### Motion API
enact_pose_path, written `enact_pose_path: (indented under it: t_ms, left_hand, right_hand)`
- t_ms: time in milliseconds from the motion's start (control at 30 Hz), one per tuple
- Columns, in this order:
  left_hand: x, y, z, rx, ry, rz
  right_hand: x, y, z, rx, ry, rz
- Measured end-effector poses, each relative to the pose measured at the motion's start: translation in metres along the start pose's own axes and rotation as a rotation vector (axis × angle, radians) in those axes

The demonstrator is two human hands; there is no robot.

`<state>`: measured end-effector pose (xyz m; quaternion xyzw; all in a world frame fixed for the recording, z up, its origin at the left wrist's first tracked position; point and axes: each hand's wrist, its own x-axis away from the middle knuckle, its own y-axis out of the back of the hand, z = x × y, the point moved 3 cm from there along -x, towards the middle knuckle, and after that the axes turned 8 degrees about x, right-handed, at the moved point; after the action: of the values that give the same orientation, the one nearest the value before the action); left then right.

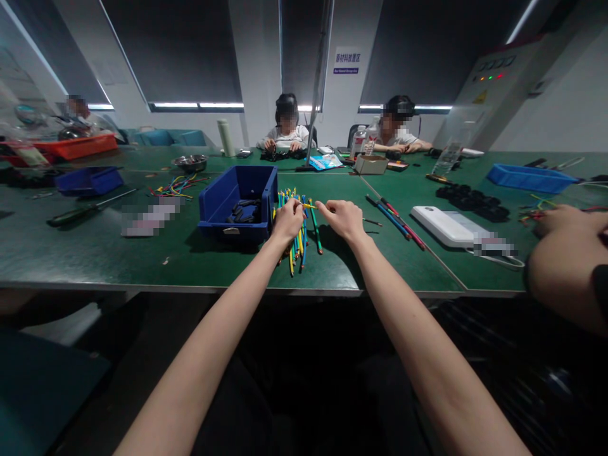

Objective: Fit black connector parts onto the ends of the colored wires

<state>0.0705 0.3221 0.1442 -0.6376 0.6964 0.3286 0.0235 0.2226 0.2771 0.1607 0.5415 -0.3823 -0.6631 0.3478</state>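
Note:
A thin yellow wire (pixel 310 206) stretches level between my two hands above the green table. My left hand (pixel 287 220) pinches its left end between thumb and fingers. My right hand (pixel 342 217) is closed, its thumb at the wire's other end; the fingertips are hidden behind the hand. Beneath and beside my left hand lies a loose bundle of cut wires (pixel 303 247) in yellow, blue and green, with copper-coloured ends. One green wire (pixel 315 229) lies apart between the hands. Left of the bundle stands a blue bin (pixel 216 215) holding black parts (pixel 244 211).
Blue and red wires (pixel 396 221) and a white power bank (pixel 439 226) lie to the right, near another person's arm (pixel 570 253). A screwdriver (pixel 90 209), coloured wires (pixel 178 187) and a metal bowl (pixel 190 163) are left. People sit across the table.

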Motion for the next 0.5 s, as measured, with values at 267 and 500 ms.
enact_pose_path:
  t_ms: [267,500]
  left_hand:
    - [0.0015,0.002,-0.0027,-0.034,-0.01,0.0]
    - [0.0014,0.0012,-0.0014,0.001,-0.015,-0.014]
  right_hand:
    - [-0.0007,-0.0009,-0.0032,-0.007,0.036,0.047]
    - [-0.0001,-0.0054,-0.0023,0.005,0.065,0.117]
